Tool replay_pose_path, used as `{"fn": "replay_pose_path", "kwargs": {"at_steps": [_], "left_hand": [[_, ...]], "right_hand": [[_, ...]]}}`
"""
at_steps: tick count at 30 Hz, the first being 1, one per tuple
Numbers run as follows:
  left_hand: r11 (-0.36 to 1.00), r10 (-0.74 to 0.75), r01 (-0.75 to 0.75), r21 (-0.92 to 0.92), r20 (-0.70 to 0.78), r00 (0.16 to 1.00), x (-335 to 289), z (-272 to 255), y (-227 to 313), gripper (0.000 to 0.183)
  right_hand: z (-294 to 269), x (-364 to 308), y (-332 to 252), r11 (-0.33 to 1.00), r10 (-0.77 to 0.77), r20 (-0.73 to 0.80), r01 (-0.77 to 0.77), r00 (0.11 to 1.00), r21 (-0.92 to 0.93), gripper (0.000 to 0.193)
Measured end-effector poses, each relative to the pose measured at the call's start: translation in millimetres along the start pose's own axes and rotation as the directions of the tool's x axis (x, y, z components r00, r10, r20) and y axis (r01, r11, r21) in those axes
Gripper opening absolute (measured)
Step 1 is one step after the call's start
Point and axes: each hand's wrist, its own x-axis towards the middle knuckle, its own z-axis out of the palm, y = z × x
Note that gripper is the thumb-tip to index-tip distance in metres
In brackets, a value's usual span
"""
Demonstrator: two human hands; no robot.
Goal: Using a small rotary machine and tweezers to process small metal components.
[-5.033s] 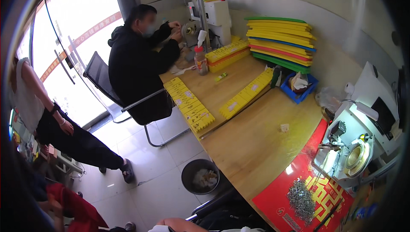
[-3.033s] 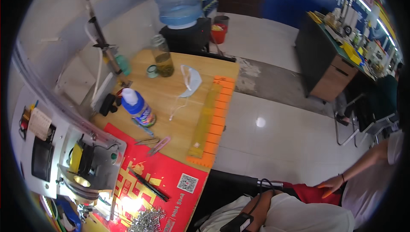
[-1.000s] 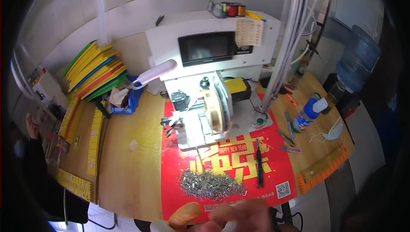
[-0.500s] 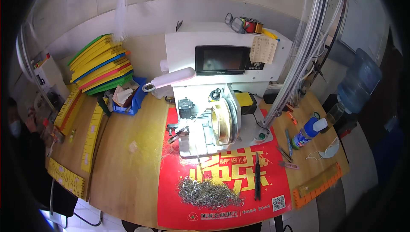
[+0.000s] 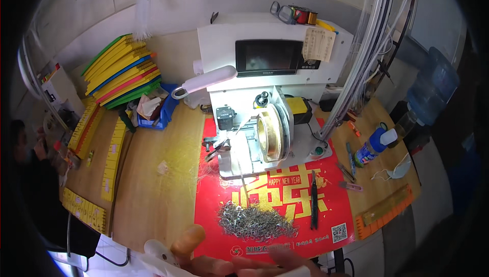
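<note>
My left hand [image 5: 206, 266] and my right hand [image 5: 285, 262] show at the lower edge, close together, blurred and partly cut off. Beside my left hand is a rounded orange shape [image 5: 188, 240], perhaps a covered fingertip; I cannot tell. A white rounded piece with small dark dots [image 5: 159, 252] lies against it, its kind unclear. Whether either hand grips anything is hidden. Just beyond them, a heap of small wiry metal bits [image 5: 257, 222] sits on a red printed mat [image 5: 209, 210]. Dark tweezers [image 5: 314, 200] lie to its right.
A white machine [image 5: 216, 47] with a dark screen [image 5: 268, 58] and gold reel [image 5: 265, 137] stands behind. Yellow strips [image 5: 119, 75] are stacked left, near a blue bin [image 5: 165, 116]. At right are a blue spray can [image 5: 369, 148], an orange-edged strip [image 5: 384, 213] and a face mask [image 5: 400, 169].
Both my hands have come into view at the lower edge, with the orange shape and the white piece. The whole scene has shifted slightly up and right in the picture.
</note>
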Motion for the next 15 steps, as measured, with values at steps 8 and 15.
{"fn": "replay_pose_path", "kwargs": {"at_steps": [8, 15], "left_hand": [[0.91, 0.413, -0.411, -0.057, 0.226, 0.882, -46.1, -5.7, -30.1, 0.04], [0.885, 0.395, -0.358, -0.297, 0.073, 0.916, -49.9, 42.0, -65.3, 0.032]], "right_hand": [[4.1, -131.3, 136.4, 0.51, -0.842, -0.262, 0.536, 0.472, -0.672, 0.019], [90.3, -35.9, 56.0, 0.69, -0.686, -0.55, 0.666, 0.477, -0.284, 0.034]]}}
